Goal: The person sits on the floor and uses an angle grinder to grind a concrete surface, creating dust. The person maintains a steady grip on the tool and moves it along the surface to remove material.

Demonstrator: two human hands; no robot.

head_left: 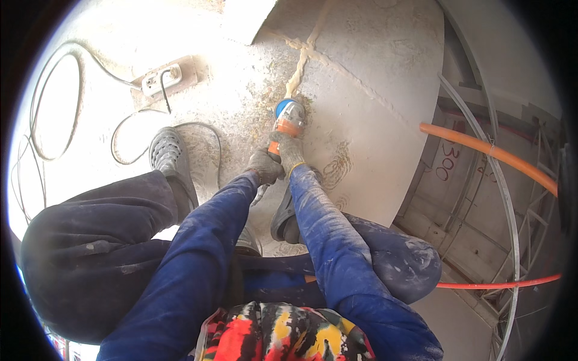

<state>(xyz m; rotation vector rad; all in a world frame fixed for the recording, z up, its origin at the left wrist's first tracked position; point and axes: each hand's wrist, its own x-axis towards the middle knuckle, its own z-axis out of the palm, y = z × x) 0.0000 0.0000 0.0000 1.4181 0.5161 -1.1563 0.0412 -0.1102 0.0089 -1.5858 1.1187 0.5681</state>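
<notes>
An angle grinder with an orange body and a blue disc is gripped in both my hands. My right hand, in a dusty grey work glove, is wrapped round its body nearer the disc. Behind it, my left hand, also gloved, is closed round the rear part of the tool. The disc end is at the lower end of a cream-coloured filler seam, which crosses other seams on the pale, stained surface. Whether the disc is spinning cannot be made out.
A power strip with a plugged-in cable lies at the far left, with black cable loops around it. My grey shoe is planted nearby. Past the surface's right edge are an orange conduit, a red pipe and metal bars.
</notes>
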